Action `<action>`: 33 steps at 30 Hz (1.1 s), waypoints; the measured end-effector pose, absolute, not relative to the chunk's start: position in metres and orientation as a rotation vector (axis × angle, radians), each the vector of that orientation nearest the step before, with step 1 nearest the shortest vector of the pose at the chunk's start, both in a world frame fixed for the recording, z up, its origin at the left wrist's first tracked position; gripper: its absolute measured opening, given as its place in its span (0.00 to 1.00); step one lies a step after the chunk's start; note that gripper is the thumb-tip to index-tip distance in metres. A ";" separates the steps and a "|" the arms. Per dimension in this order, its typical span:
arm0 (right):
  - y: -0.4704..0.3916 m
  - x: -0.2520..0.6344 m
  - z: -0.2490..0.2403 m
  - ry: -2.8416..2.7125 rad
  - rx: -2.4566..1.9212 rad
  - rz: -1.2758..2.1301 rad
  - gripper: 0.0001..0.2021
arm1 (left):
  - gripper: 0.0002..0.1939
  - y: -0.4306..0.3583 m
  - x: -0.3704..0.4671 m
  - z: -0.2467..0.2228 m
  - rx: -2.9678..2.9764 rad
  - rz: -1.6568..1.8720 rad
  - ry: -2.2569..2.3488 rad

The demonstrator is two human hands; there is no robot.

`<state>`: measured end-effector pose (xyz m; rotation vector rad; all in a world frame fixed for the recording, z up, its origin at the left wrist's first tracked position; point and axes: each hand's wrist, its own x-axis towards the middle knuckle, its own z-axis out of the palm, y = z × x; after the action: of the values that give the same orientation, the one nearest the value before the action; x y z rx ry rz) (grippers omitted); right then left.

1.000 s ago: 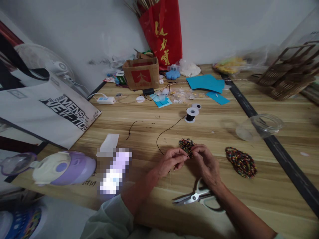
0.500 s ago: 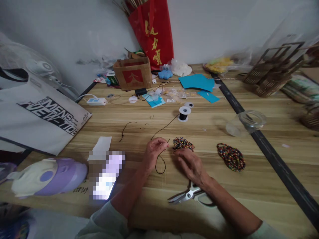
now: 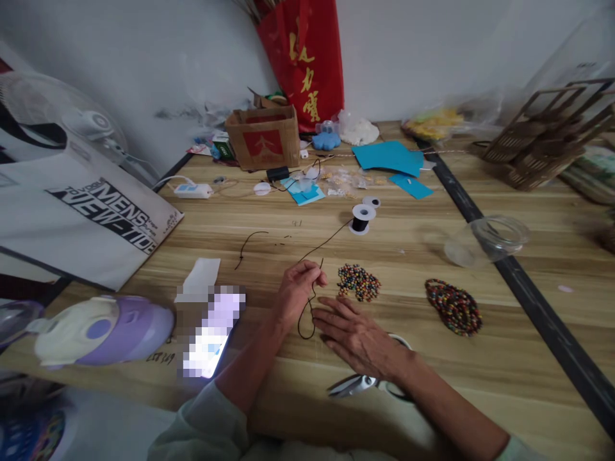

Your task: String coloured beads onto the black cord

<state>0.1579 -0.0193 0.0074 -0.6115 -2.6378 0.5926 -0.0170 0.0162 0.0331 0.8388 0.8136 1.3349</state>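
Note:
My left hand [image 3: 300, 288] pinches a thin black cord [image 3: 307, 335] between thumb and fingertips. A short end sticks up above the pinch, and a loop hangs below it on the table. From there the cord runs back to a white-flanged spool [image 3: 361, 221]. My right hand [image 3: 358, 334] is palm down with fingers stretched out, its fingertips beside the loop; whether they touch it I cannot tell. Just beyond that hand lies a heap of small multicoloured beads [image 3: 359, 282]. Scissors [image 3: 353, 385] lie partly under my right wrist. Farther right is a coiled beaded strand [image 3: 454, 307].
A lit phone [image 3: 214, 336], a paper slip [image 3: 199, 280] and a purple-and-cream bottle [image 3: 106, 331] lie to the left. A cut piece of cord [image 3: 244, 246] lies beyond them. A clear plastic jar [image 3: 490, 240] rests right. A cardboard box [image 3: 263, 141] and blue sheets [image 3: 388, 158] stand farther back.
My right hand has moved from the bead heap down and left to the cord loop, its fingers straightening. The bead heap is now uncovered. My left hand still pinches the cord.

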 end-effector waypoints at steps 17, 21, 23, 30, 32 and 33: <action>-0.027 0.151 -0.006 -2.720 -0.738 0.437 0.10 | 0.15 -0.001 -0.004 0.015 0.797 0.780 0.432; -0.025 0.153 -0.006 -2.619 -0.730 0.408 0.10 | 0.12 0.000 -0.004 0.012 0.767 0.814 0.379; -0.022 0.155 -0.004 -2.514 -0.714 0.408 0.09 | 0.12 0.001 -0.006 0.011 0.754 0.853 0.374; -0.013 0.168 0.003 -2.123 -0.850 0.655 0.09 | 0.12 0.004 -0.006 0.010 0.726 0.919 0.401; -0.014 0.170 0.003 -2.058 -0.888 0.738 0.08 | 0.13 0.004 -0.005 0.012 0.715 0.921 0.397; -0.014 0.170 0.003 -2.048 -0.886 0.792 0.08 | 0.13 0.004 -0.005 0.013 0.711 0.930 0.395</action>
<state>0.1696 -0.0143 0.0032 -0.8864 -2.0484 0.7925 -0.0052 0.0044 0.0132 0.7105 0.3949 0.9296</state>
